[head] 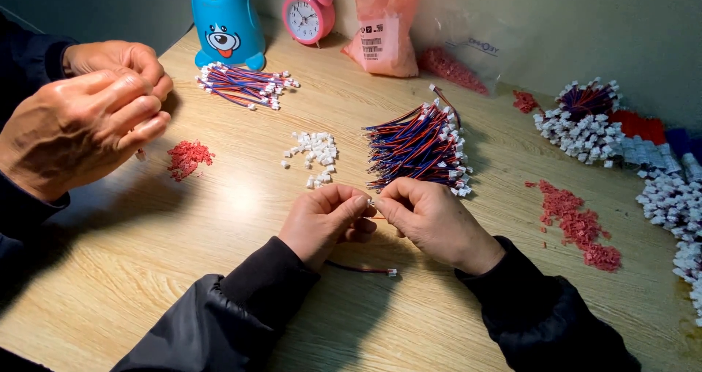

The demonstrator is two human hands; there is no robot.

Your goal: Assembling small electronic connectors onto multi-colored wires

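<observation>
My left hand and my right hand meet at the fingertips over the wooden table, pinching a thin red and blue wire lead whose tail with a small white plug lies under my wrists. A small white connector sits between my fingertips. Just beyond my hands lies a big bundle of red and blue wire leads. A loose heap of white connector housings lies to its left.
Another person's two hands work at the left beside a small red pile. A second wire bundle, a blue holder, a pink alarm clock, plastic bags, red pieces and more bundles surround.
</observation>
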